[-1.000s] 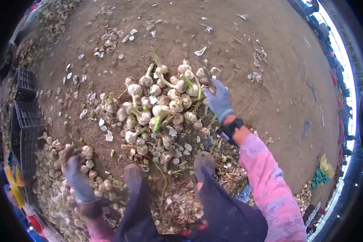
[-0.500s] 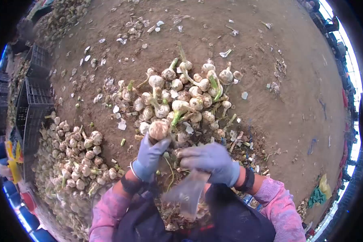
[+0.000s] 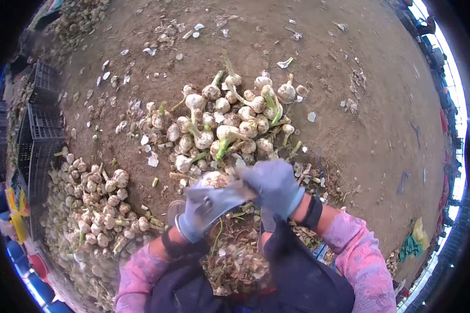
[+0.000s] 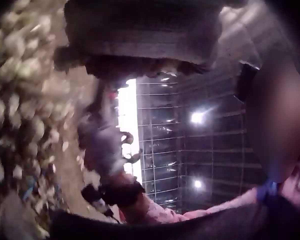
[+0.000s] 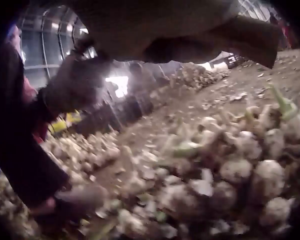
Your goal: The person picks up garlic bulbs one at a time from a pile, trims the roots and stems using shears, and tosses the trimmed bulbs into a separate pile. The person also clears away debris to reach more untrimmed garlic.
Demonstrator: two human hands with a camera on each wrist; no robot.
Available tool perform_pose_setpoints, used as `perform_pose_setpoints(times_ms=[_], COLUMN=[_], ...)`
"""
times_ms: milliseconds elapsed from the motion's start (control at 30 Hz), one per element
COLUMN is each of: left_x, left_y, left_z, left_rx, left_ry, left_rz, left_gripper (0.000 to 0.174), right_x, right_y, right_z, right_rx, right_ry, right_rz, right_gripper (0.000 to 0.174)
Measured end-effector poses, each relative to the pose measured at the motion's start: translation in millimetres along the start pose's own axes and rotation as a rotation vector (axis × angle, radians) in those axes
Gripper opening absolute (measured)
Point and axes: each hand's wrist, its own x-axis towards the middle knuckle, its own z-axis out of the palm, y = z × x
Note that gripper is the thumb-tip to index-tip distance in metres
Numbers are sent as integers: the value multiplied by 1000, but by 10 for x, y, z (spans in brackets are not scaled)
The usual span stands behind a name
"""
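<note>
In the head view the gloved left hand (image 3: 206, 206) grips a dirty white garlic bulb (image 3: 215, 179), just below the heap of garlic (image 3: 227, 133). The gloved right hand (image 3: 274, 188) meets it from the right, fingers curled; blur hides the exact contact. A flat brownish tool (image 5: 255, 42) juts from the right hand (image 5: 160, 25) in the right wrist view. Dark and close, the left hand (image 4: 145, 32) fills the top of the left wrist view, with the right hand (image 4: 105, 147) beyond it.
A second garlic pile (image 3: 96, 208) lies at the left beside black crates (image 3: 44, 125). Peel scraps and cut stems (image 3: 237, 266) cover the ground between the feet. Green and yellow bags (image 3: 415, 242) lie at the far right.
From reaching apart, both hands have come together before the body. The bulb in the left hand has dropped lower and tilted. A translucent blurred scrap below the hands is gone from view.
</note>
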Motion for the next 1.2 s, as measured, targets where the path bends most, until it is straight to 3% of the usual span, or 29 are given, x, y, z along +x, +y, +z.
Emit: perform_pose_setpoints(times_ms=[33, 100, 133, 167, 200, 233, 267, 300, 333, 400, 500, 567, 600, 667, 700, 800, 833, 933, 967, 1067, 1100, 1133, 1167, 1200], left_x=[41, -143, -141, -104, -60, -11, 36, 159, 272, 290, 173, 109, 115, 153, 166, 139, 145, 90, 66, -141, -271, -403, -744, -1010], left_y=[61, 49, 231, 168, 104, 38, -34, -2, 39, -14, -59, -152, -147, -107, -22, -16, 19, 105, 188, 310, 384, 439, 312, 324], left_z=[41, -92, -128, -119, -114, -110, -58, 19, 75, 94, 154, 233, 212, 151, 211, 50, 65, 70, 14, -210, -341, -560, -1078, -1470], left_rx=[-66, 600, 187, 112, 27, -62, -115, 73, 264, 877, 131, -321, -334, -357, -356, -90, -124, -146, -341, -273, -204, -133, 128, 72], left_ry=[115, 73, 12, 69, 132, 200, 190, 150, 110, 30, -31, 115, 135, 175, 285, 262, 288, 242, 164, 392, 586, 772, 793, 911], left_rz=[-30, 164, 307, 213, 122, 39, 113, 255, 398, 571, 176, -142, -228, -397, -354, -359, -353, -321, -408, -230, -98, 50, 239, 326], left_gripper=[37, 30, 39, 38, 40, 43, 45, 49, 53, 82, 75, 59, 56, 51, 36, 31, 27, 29, 30, 28, 28, 28, 31, 35], right_x=[-32, -221, -320, -437, -476, -406, -295, -261, -276, -135, -182, -197, -195, -209, -182, -184, -229, -564, -704, -1107, -1091, -948, -830, -725], right_y=[240, 824, 1085, 1026, 782, 414, 134, -106, -274, -379, -330, -266, -273, -220, -210, -175, -164, 185, 372, 763, 750, 805, 864, 921], right_z=[132, 253, 250, 292, 384, 420, 283, 240, 357, 282, 276, 266, 259, 314, 290, -15, 29, 411, 593, 894, 877, 802, 749, 748], right_rx=[-35, -111, -144, -48, 243, 704, 1296, 1627, 1894, 2167, 1649, 1565, 1580, 1130, 904, 849, 955, 771, 527, 395, 395, 387, 378, 301], right_ry=[-56, -221, -341, -228, -68, -50, -346, -312, -136, -70, 84, 21, 14, 110, 152, 33, 102, -243, -404, -244, -157, -60, 37, 32], right_rz=[110, 343, 452, 462, 410, 483, 879, 930, 1013, 1127, 783, 721, 685, 448, 331, 482, 491, 448, 505, 405, 460, 509, 562, 525], right_gripper=[17, 12, 11, 12, 12, 13, 21, 24, 26, 26, 26, 24, 22, 21, 21, 17, 17, 17, 18, 18, 19, 21, 23, 26])
